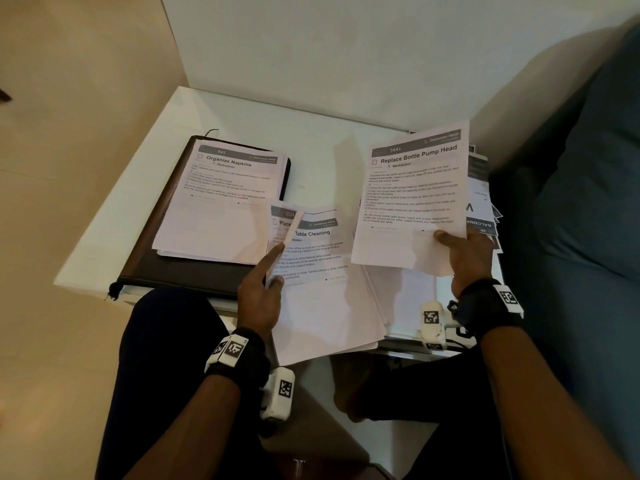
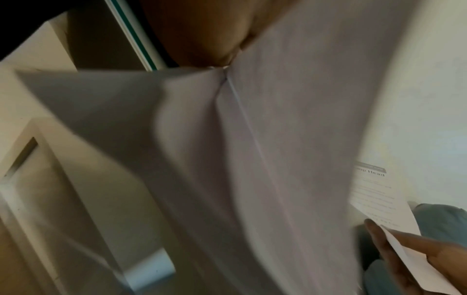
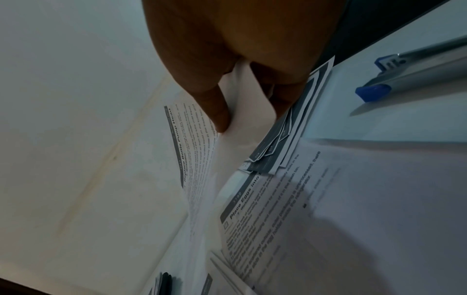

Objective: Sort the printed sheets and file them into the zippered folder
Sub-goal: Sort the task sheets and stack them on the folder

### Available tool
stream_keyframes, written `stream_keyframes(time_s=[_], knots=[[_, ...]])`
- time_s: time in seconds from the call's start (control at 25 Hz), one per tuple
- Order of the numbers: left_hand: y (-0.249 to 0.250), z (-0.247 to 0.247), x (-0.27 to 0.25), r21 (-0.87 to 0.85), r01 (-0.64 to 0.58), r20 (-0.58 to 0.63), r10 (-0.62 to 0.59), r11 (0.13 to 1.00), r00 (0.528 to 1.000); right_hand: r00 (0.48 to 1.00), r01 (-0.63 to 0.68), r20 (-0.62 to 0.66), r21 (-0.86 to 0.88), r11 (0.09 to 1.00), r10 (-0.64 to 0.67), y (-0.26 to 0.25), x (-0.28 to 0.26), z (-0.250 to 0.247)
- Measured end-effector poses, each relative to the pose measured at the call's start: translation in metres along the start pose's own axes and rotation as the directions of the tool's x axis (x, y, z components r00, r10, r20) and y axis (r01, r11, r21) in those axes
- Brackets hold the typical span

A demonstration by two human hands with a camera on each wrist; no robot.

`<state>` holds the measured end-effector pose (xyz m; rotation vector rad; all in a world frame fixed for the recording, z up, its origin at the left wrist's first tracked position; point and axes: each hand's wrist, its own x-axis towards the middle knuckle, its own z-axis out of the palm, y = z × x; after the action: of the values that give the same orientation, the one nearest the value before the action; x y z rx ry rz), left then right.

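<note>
Nearest, the left hand (image 1: 260, 295) pinches the lifted edge of a sheet (image 1: 284, 233) above the "Table Cleaning" stack (image 1: 318, 278), index finger extended. Right of that stack, the right hand (image 1: 465, 258) grips the raised "Replace Bottle Pump Head" sheet (image 1: 414, 192), thumb on its face. Left and farther off, the dark zippered folder (image 1: 180, 271) lies on the white table (image 1: 311, 133) under the "Organize Napkins" sheets (image 1: 221, 202).

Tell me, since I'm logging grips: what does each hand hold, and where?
Right hand pinches the Pump Head sheet at its bottom edge. Left hand pinches a curled sheet by its side edge.
</note>
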<state>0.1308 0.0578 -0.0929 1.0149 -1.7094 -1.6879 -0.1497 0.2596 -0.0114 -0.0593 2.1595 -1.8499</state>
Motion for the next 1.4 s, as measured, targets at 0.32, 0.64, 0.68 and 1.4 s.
stream_keyframes(time_s=[0.32, 0.64, 0.68, 1.4], knots=[[-0.003, -0.003, 0.001, 0.041, -0.019, -0.007, 0.019, 0.999, 1.000, 1.000, -0.019, -0.001, 0.007, 1.000, 0.019, 0.003, 0.007, -0.003], [-0.002, -0.001, 0.000, 0.012, -0.003, -0.002, 0.003, 1.000, 1.000, 1.000, -0.026, 0.018, 0.052, 0.998, 0.025, 0.010, 0.007, -0.005], [-0.002, -0.001, 0.000, 0.010, -0.005, -0.002, 0.006, 1.000, 1.000, 0.999, -0.032, 0.019, 0.052, 0.998, 0.031, 0.010, 0.008, -0.005], [-0.003, 0.001, 0.004, 0.094, 0.002, -0.049, 0.002, 0.996, 0.999, 0.993, -0.118, 0.009, 0.036, 0.992, 0.117, 0.005, 0.014, -0.012]])
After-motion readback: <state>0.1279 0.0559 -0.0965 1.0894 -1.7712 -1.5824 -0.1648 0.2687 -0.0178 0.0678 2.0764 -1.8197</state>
